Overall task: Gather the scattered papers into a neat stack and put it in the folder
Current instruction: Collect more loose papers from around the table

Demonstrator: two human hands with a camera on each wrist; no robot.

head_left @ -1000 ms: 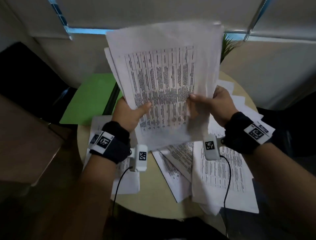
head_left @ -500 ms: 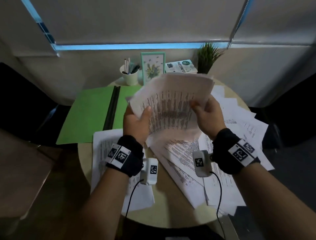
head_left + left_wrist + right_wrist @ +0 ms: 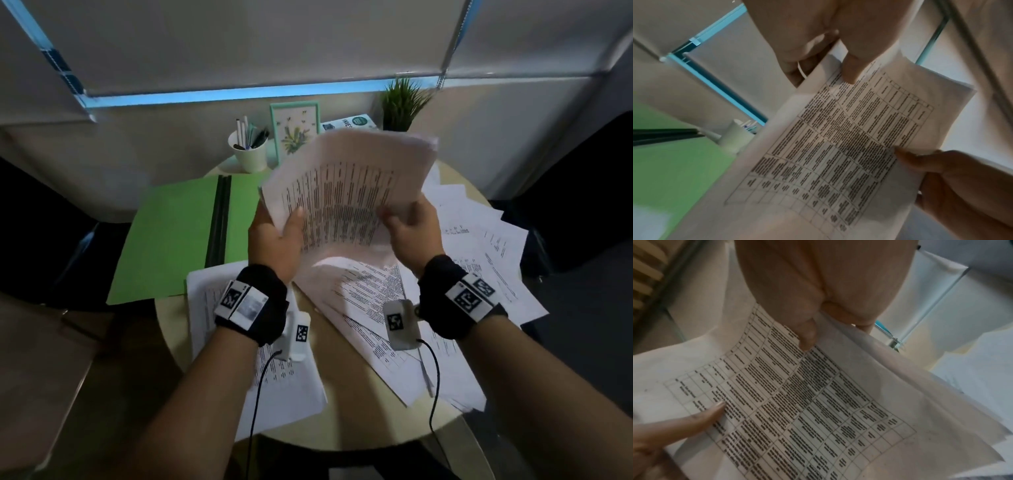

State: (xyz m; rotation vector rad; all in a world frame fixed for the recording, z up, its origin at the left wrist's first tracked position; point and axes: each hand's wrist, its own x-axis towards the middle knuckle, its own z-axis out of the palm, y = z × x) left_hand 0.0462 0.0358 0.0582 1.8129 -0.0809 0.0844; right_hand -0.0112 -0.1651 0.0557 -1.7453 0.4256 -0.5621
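Note:
A sheaf of printed papers (image 3: pixel 346 192) with a table on the top sheet is held tilted above the round table (image 3: pixel 359 428). My left hand (image 3: pixel 277 236) grips its left edge, thumb on top, and my right hand (image 3: pixel 407 229) grips its right edge. The left wrist view shows the sheaf (image 3: pixel 838 154) pinched under my left thumb (image 3: pixel 851 68). In the right wrist view my right thumb (image 3: pixel 805 332) presses the same sheaf (image 3: pixel 797 402). More loose papers (image 3: pixel 479 260) lie scattered on the table below and to the right. The open green folder (image 3: pixel 171 236) lies at the left.
At the back of the table stand a white pen cup (image 3: pixel 248 152), a framed picture (image 3: pixel 294 132), a book (image 3: pixel 346 124) and a small plant (image 3: pixel 402 102). Another printed sheet (image 3: pixel 274 377) lies under my left wrist. Dark chairs flank the table.
The sheaf has come down from in front of the camera to a lower, flatter tilt over the table. Both hands keep their grip on its edges.

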